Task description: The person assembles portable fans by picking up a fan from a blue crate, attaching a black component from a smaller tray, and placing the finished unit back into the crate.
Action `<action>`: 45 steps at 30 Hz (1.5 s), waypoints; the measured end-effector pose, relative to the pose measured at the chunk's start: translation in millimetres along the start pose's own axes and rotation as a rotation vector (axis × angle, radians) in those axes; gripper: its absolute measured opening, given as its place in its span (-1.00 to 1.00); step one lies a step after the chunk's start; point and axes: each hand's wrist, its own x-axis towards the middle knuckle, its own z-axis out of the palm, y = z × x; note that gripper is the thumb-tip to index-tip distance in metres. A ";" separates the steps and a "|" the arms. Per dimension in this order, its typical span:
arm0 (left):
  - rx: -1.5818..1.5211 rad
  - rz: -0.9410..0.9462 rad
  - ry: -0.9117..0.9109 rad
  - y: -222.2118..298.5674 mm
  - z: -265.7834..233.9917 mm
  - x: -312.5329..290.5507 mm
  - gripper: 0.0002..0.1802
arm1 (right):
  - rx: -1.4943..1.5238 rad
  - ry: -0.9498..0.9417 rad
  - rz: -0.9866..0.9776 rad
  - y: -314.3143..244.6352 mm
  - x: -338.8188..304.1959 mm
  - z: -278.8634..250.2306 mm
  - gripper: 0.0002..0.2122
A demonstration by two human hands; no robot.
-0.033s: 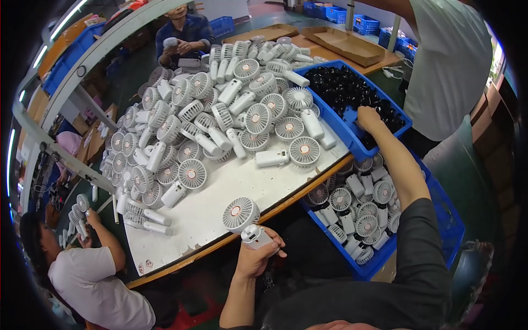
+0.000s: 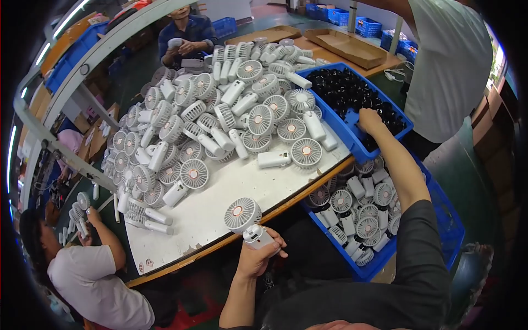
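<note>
My left hand (image 2: 256,257) is wrapped round the white handle of a small handheld fan (image 2: 242,215), just off the table's front edge. Its round grille head tilts up and to the left, with an orange-ringed centre. My right arm stretches forward to a blue bin (image 2: 328,114) of small glossy black parts (image 2: 342,88). Inside that bin my right hand (image 2: 370,120) is closed, its fingertips pointing down and partly hidden. Whatever it may grip is not visible. A large heap of similar white fans (image 2: 225,116) covers much of the white tabletop (image 2: 231,184).
Below the parts bin, a larger blue crate (image 2: 446,220) holds more fans, several with black pieces attached. A person in white (image 2: 448,71) stands at the right; another person (image 2: 99,275) handles fans at the lower left. Someone in dark blue (image 2: 187,39) is behind the heap. Cardboard trays (image 2: 345,48) lie beyond.
The whole view has shifted very slightly. Both hands and the fan keep their places.
</note>
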 end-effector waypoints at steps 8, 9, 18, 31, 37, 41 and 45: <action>0.045 -0.011 0.052 7.5 -2.5 -12.2 -0.74 | 0.307 0.342 -0.028 -7.5 -20.2 -39.4 -0.67; 0.057 -0.016 0.051 8.5 0.0 -13.9 -0.75 | 0.383 0.297 -0.038 -4.4 -18.0 -39.3 -0.67; 0.027 -0.065 -0.040 7.6 8.5 -8.4 -0.72 | 1.354 -0.042 -0.506 -99.4 -176.2 -59.3 -0.66; -0.103 -0.062 -0.154 -8.1 5.9 -18.1 -0.49 | 0.924 0.062 -1.274 -193.6 -309.7 -63.5 -0.69; -0.284 -0.055 -0.040 -2.7 25.3 -17.7 -0.21 | 0.853 0.055 -1.181 -192.3 -329.1 -65.7 -0.63; -0.320 0.075 0.150 -10.8 35.2 -10.7 -0.38 | 0.811 0.036 -1.104 -191.4 -341.2 -60.9 -0.51; -0.302 0.036 0.170 -25.1 31.0 -9.9 -0.45 | 0.776 0.107 -1.042 -188.9 -357.4 -49.3 -0.39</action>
